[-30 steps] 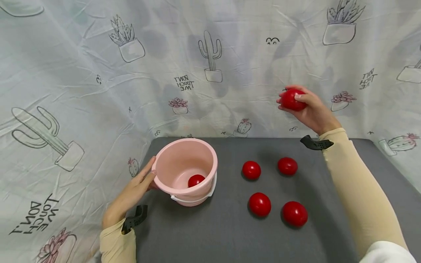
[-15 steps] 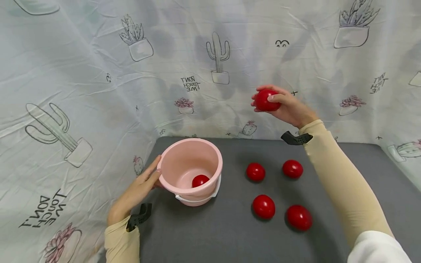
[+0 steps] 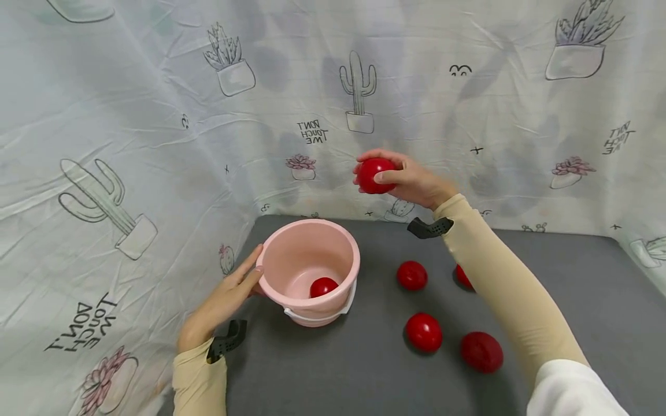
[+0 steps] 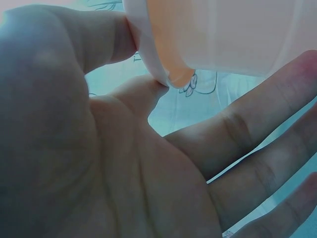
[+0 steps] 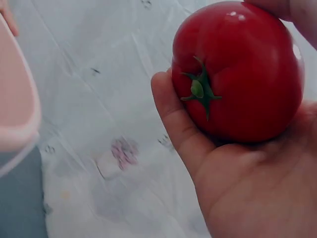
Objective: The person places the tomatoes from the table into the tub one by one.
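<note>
In the head view a pink bucket (image 3: 312,315) stands on the grey table, its white handle hanging down at the front. One red tomato (image 3: 324,287) lies inside it. My left hand (image 3: 222,300) holds the bucket's left rim; the left wrist view has thumb and a finger against the rim (image 4: 143,42), the other fingers extended near the wall. Raised behind and right of the bucket, my right hand (image 3: 411,178) grips another tomato (image 3: 376,175). The right wrist view shows this tomato (image 5: 242,74) with its green stem, fingers and thumb around it.
Several tomatoes lie right of the bucket: one farther back (image 3: 412,275), one nearer (image 3: 424,333), one at front right (image 3: 481,352). Another tomato (image 3: 463,278) is partly hidden by the right sleeve. A cactus-print curtain (image 3: 312,75) hangs behind and left of the table (image 3: 312,375).
My right hand has carried its tomato left and slightly lower, closer to the bucket. The right arm now partly covers one table tomato. The left hand keeps its place on the bucket.
</note>
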Action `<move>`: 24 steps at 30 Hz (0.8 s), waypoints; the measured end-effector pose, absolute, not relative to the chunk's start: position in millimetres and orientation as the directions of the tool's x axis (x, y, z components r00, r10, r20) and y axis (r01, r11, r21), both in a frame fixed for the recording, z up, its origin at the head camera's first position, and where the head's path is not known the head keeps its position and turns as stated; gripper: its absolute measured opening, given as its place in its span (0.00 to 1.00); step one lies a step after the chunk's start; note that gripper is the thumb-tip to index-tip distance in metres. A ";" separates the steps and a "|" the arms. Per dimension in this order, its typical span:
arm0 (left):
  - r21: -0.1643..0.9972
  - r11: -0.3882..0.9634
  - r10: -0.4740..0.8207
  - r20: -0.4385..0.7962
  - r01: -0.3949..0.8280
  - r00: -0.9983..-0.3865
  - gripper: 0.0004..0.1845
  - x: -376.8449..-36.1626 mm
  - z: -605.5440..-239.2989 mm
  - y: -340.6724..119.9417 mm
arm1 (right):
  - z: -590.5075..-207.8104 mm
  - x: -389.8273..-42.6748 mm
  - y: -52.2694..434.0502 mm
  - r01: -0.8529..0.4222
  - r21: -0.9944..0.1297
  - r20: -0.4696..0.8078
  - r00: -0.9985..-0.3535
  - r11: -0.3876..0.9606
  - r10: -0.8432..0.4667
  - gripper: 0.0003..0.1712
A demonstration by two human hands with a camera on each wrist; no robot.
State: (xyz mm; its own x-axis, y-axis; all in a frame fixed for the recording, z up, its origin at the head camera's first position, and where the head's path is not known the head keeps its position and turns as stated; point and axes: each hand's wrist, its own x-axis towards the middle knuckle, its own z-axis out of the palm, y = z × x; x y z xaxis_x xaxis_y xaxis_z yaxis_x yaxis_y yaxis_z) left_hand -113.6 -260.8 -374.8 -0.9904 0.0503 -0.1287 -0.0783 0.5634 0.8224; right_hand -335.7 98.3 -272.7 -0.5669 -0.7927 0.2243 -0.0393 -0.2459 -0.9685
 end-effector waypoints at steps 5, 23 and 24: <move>0.823 0.562 0.040 -0.121 -0.078 -0.992 0.30 -113.9 -375.5 -260.3 | -275.8 -327.0 70.6 -0.021 -0.968 0.222 -0.522 -0.248 -0.823 0.23; 0.838 0.534 0.031 -0.147 -0.108 -0.989 0.31 -113.3 -375.6 -260.3 | -305.2 -308.2 -3.8 0.120 -0.946 0.227 -0.421 -0.302 -0.878 0.21; 0.840 0.532 0.032 -0.148 -0.109 -0.988 0.31 -113.2 -375.3 -260.3 | -306.5 -307.8 -6.5 0.127 -0.943 0.229 -0.420 -0.306 -0.878 0.22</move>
State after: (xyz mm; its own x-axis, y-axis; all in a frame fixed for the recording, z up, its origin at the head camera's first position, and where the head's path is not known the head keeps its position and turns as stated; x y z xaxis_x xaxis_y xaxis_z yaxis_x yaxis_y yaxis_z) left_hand -113.2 -260.3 -375.3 -0.9884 0.0320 -0.1482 -0.1087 0.5321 0.8397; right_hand -307.8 -6.5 -306.5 -0.4196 -0.8785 0.2286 0.1274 -0.3064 -0.9433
